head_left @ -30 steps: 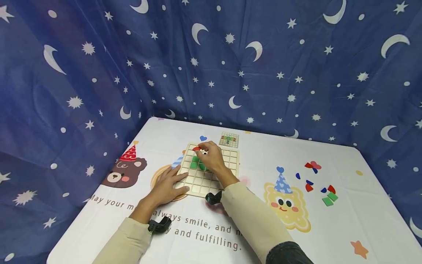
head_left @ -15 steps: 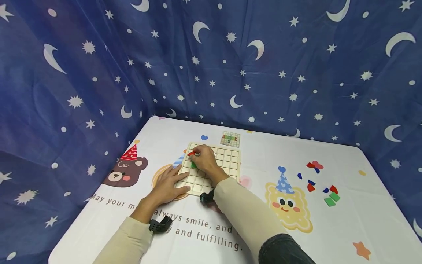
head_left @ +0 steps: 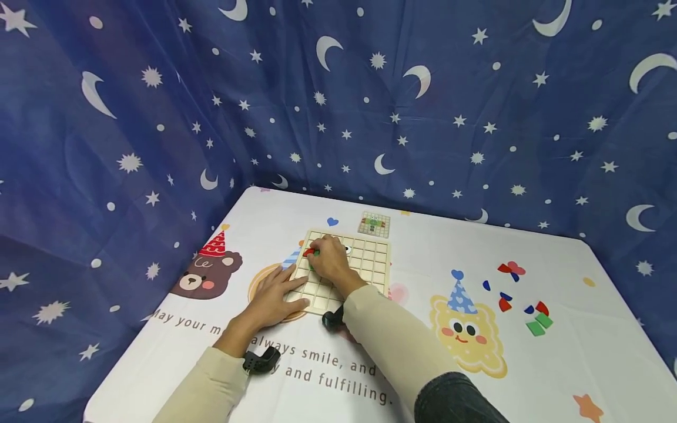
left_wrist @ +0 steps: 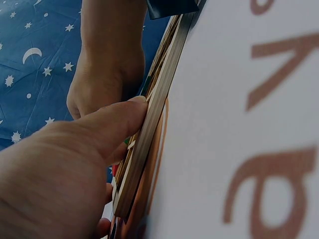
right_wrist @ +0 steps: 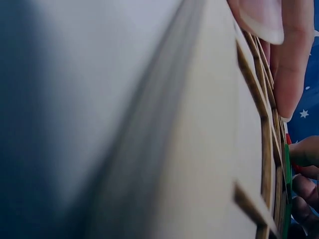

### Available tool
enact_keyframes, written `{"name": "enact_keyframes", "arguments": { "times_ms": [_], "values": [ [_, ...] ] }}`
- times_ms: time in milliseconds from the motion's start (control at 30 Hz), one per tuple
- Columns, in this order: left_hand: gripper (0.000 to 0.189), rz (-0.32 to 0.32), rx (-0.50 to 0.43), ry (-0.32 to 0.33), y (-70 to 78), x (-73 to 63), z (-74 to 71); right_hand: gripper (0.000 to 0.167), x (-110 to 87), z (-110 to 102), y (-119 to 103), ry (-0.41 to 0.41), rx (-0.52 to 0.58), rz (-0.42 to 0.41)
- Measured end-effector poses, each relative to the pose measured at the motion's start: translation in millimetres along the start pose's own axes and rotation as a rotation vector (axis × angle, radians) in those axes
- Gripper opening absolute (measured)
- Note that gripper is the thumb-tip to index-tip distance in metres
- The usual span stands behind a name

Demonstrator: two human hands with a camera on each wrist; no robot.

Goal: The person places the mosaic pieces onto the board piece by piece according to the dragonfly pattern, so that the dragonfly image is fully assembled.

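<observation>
In the head view, a pale wooden grid board [head_left: 365, 258] lies on the table. My left hand [head_left: 272, 298] rests on its near left corner, fingers spread; in the left wrist view the thumb [left_wrist: 122, 112] touches the board's edge [left_wrist: 149, 124]. My right hand [head_left: 332, 258] is over the board's left part and pinches a red piece [head_left: 308, 252] near the left edge. Green pieces [head_left: 312, 267] show partly under that hand, which hides most of them. A white eye piece [head_left: 347, 249] sits just right of it. In the right wrist view, the fingertips [right_wrist: 305, 152] touch near a green piece [right_wrist: 287, 169].
A small pattern card [head_left: 374, 224] lies behind the board. Loose red pieces [head_left: 505, 305], blue pieces [head_left: 486, 285] and green squares [head_left: 535, 328] are scattered at the right of the table. A starry blue curtain [head_left: 433, 117] stands behind the table.
My right hand has moved left and slightly nearer across the board with the red piece, uncovering the eye piece. My left hand stays on the corner. The head view has shifted slightly.
</observation>
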State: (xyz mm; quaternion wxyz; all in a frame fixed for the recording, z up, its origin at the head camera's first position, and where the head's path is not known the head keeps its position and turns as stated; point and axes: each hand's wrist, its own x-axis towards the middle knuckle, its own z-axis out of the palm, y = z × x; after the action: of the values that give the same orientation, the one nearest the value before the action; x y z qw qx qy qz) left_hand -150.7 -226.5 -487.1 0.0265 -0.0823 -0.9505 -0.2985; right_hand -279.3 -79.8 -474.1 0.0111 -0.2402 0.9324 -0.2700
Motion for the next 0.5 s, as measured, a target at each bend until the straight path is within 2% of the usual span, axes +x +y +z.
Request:
{"name": "enact_keyframes", "arguments": {
  "times_ms": [133, 233, 500],
  "values": [
    [0.056, 0.004, 0.000, 0.004, 1.8, 0.4, 0.0, 0.030, 0.6, -0.1, -0.1, 0.003, -0.031, 0.004],
    [0.056, 0.003, 0.001, 0.002, 2.3, 0.8, -0.1, 0.031, 0.3, -2.1, 0.2, -0.010, -0.011, 0.005],
    [0.057, 0.003, 0.005, 0.000, 0.3, 0.3, 0.3, 0.034, -5.1, -24.0, -1.1, 0.006, 0.156, -0.040]
  ]
}}
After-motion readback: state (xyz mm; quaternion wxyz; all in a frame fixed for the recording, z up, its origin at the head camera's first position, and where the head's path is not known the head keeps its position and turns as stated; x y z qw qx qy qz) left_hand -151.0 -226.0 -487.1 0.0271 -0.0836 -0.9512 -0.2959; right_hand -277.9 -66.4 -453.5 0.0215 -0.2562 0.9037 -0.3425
